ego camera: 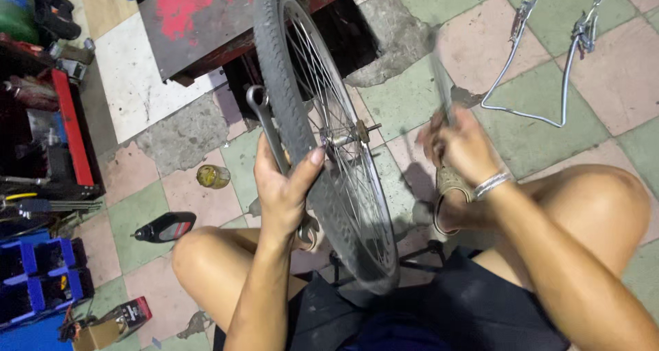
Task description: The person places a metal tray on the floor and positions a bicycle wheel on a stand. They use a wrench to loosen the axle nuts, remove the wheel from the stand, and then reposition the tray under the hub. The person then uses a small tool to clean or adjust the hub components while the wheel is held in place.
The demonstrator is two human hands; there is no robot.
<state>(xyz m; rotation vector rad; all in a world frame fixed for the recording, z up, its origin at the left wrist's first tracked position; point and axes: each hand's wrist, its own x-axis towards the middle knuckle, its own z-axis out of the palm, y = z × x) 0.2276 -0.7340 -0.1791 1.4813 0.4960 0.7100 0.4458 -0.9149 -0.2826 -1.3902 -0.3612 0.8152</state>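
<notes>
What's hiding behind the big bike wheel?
Behind the bicycle wheel, a long metal wrench pokes out, gripped against the tyre by the left hand. Its middle is covered by that hand. The tyre hides the floor beyond.

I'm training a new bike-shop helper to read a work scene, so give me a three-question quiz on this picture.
1. True or false: the left hand grips the tyre of the bicycle wheel together with a ring spanner.
2. Where is the bent metal frame? A) on the tiled floor, far right B) hanging on the wheel C) in the left hand
3. Fill in: the right hand holds a blurred slim ____ beside the axle side of the wheel.

Key: 1 true. 2 A. 3 tool; its kind cannot be told, as it is blurred.
</notes>
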